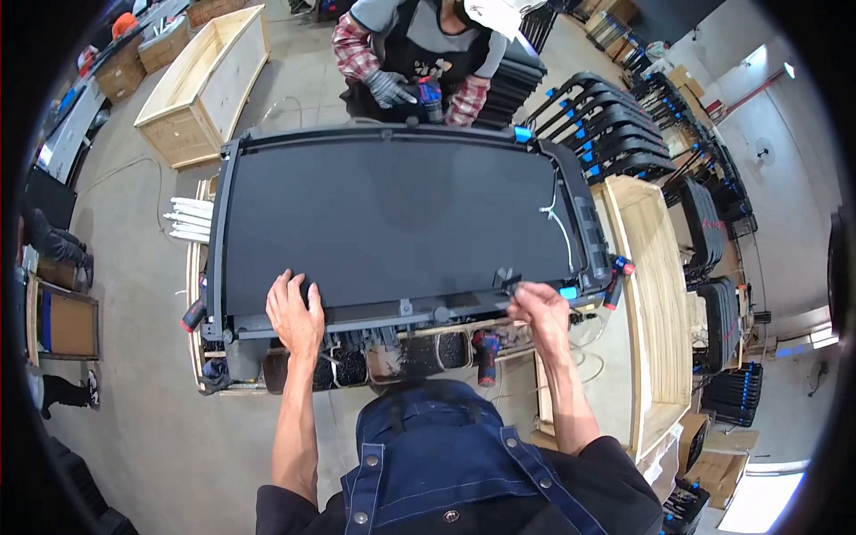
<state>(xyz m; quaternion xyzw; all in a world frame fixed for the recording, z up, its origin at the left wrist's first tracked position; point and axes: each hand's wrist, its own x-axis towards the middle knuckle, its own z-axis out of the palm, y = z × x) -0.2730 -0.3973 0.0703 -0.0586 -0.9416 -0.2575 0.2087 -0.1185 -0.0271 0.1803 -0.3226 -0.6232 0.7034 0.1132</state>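
Note:
A large flat black walking-pad treadmill lies across the workbench in front of me. My left hand rests over its near left edge, fingers stretched onto the belt and thumb apart. A dark spot shows between thumb and fingers; I cannot tell if it is a loose part. At the near right edge my right hand is closed, with fingertips pinched on a small black plastic piece just above the frame rail. A white cable lies loose on the belt's right end. A red-and-black power screwdriver hangs below the near edge.
Across the bench stands a co-worker with a gloved hand near another power screwdriver. Parts bins sit under the near edge. Wooden crates stand far left and right. More screwdrivers hang at the bench's ends. Stacked black frames stand behind right.

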